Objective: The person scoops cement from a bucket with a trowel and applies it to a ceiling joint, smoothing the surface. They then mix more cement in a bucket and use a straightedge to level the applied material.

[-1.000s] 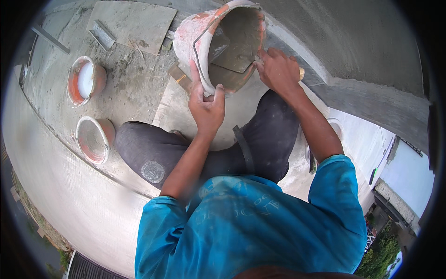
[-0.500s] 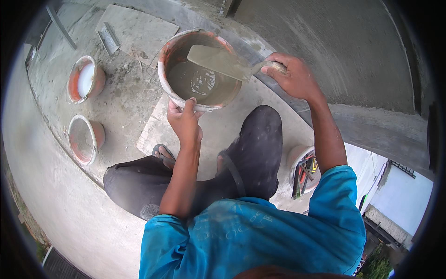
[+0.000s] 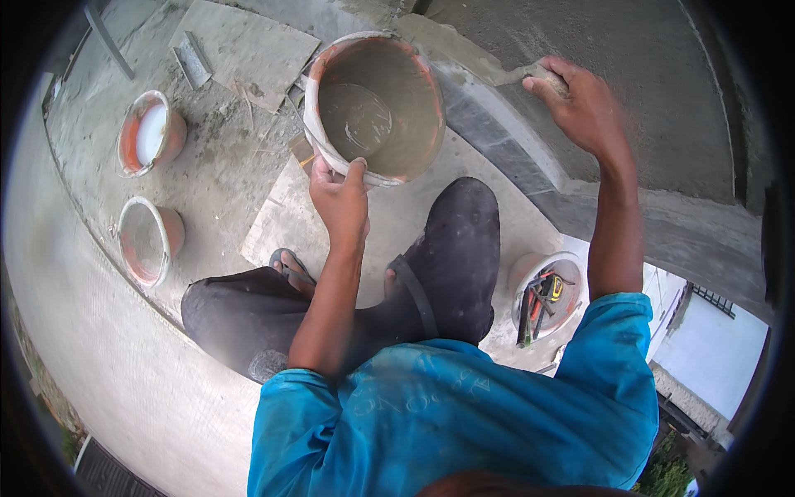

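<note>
My left hand (image 3: 340, 192) grips the near rim of an orange bucket (image 3: 313, 124) with a whitish, crusted edge. The bucket is tilted, and wet grey mortar (image 3: 358, 122) lies at its bottom and coats its inside. My right hand (image 3: 571, 95) is closed around the handle of a trowel (image 3: 454, 51), which is smeared with mortar. The trowel's blade is to the right of the bucket's far rim, along the base of the grey plastered wall (image 3: 613, 83); whether it presses on the surface I cannot tell.
At left stand a bucket of white liquid (image 3: 151, 132) and another bucket (image 3: 149, 240). A bucket of hand tools (image 3: 548, 294) is by my right knee. A metal channel piece (image 3: 193, 62) lies on a flat board (image 3: 244, 41). My sandalled feet are on a pale slab (image 3: 389, 240).
My right hand has carried the trowel out of the bucket, to the right and up toward the wall. The bucket in my left hand has shifted slightly right and away from me.
</note>
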Tool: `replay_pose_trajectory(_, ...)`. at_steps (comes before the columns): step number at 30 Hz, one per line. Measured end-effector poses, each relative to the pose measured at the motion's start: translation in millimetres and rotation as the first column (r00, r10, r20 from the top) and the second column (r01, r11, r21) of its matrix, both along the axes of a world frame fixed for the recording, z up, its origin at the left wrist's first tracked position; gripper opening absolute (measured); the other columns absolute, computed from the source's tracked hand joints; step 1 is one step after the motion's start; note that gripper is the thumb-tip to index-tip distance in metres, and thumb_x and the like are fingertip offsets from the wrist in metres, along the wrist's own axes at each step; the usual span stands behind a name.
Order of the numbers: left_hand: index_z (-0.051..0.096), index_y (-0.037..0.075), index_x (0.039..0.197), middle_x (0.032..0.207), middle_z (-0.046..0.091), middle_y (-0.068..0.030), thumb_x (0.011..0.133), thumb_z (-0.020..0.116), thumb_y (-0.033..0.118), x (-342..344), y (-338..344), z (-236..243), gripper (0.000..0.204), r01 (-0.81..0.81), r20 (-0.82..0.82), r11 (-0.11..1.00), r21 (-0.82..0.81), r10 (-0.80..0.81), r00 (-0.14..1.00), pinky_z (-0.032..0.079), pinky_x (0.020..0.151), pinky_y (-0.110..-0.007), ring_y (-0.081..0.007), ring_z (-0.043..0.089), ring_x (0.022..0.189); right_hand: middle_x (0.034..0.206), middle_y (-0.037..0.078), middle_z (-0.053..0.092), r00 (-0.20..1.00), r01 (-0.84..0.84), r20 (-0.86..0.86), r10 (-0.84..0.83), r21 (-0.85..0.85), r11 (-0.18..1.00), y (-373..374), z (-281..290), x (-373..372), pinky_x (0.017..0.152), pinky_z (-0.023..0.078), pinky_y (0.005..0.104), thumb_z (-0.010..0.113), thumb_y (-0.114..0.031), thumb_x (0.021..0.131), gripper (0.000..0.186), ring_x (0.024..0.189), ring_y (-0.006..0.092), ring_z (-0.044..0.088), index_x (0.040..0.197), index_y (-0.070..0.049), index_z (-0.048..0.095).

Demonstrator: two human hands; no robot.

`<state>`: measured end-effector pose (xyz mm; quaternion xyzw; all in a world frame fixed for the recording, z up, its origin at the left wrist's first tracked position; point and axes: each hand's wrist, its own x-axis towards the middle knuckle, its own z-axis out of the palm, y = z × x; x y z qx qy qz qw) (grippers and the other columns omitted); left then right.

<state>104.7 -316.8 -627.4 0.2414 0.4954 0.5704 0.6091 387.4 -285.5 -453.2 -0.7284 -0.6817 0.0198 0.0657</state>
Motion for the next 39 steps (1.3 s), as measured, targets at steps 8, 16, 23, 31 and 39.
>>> replay_pose_trajectory(8, 0.041, -0.014, 0.144, 0.138, 0.057, -0.0167, 0.088, 0.062, -0.007, 29, -24, 26, 0.060, 0.162, -0.398, 0.940, 0.299, -0.032, 0.917, 0.047, 0.094, -0.026, -0.0157, 0.062, 0.113, 0.097, 0.008, 0.069, 0.980, -0.030, 0.182, 0.082, -0.271, 0.962, -25, -83, -65, 0.075, 0.055, 0.0452, 0.070, -0.030, 0.090, 0.029, 0.094, 0.0281, 0.070, 0.111, -0.010, 0.072)
replay_pose_trajectory(16, 0.049, -0.009, 0.130, 0.129, 0.060, -0.0192, 0.089, 0.061, -0.005, 36, -22, 43, 0.042, 0.050, -0.246, 0.961, 0.271, 0.019, 0.969, 0.056, 0.075, -0.025, -0.0152, 0.066, 0.101, 0.091, 0.004, 0.066, 0.997, -0.059, 0.050, 0.050, 0.193, 0.979, -44, -112, -45, 0.071, 0.052, 0.0408, 0.073, -0.032, 0.088, 0.028, 0.088, 0.0254, 0.068, 0.107, -0.011, 0.072)
replay_pose_trajectory(23, 0.055, 0.001, 0.117, 0.107, 0.063, -0.0095, 0.088, 0.062, -0.001, 5, -1, 45, 0.029, -0.029, 0.014, 0.997, -0.078, 0.030, 0.999, 0.061, 0.067, -0.031, -0.0160, 0.066, 0.089, 0.085, 0.004, 0.065, 0.953, -0.076, -0.293, 0.079, 0.022, 0.997, -31, -28, -21, 0.071, 0.049, 0.0355, 0.071, -0.033, 0.091, 0.029, 0.079, 0.0197, 0.064, 0.102, -0.007, 0.071)
replay_pose_trajectory(31, 0.058, 0.002, 0.115, 0.104, 0.063, -0.0067, 0.087, 0.063, 0.001, -19, -11, 45, 0.028, 0.059, -0.004, 0.986, -0.155, -0.060, 0.998, 0.057, 0.064, -0.028, -0.0133, 0.064, 0.088, 0.076, -0.004, 0.054, 0.810, 0.204, -0.545, -0.214, -0.081, 0.976, 41, 22, 30, 0.058, 0.041, 0.0280, 0.066, -0.042, 0.096, 0.032, 0.067, 0.0077, 0.049, 0.101, -0.012, 0.072)
replay_pose_trajectory(39, 0.053, -0.004, 0.127, 0.114, 0.064, -0.0108, 0.088, 0.061, -0.004, -13, 6, 50, 0.040, 0.175, 0.011, 0.982, 0.070, -0.176, 0.984, 0.055, 0.075, -0.027, -0.0142, 0.064, 0.097, 0.107, 0.017, 0.073, 1.000, -0.011, 0.020, 0.014, -0.138, 0.990, -13, 41, -20, 0.083, 0.052, 0.0472, 0.066, -0.038, 0.089, 0.040, 0.096, 0.0334, 0.069, 0.115, -0.008, 0.072)
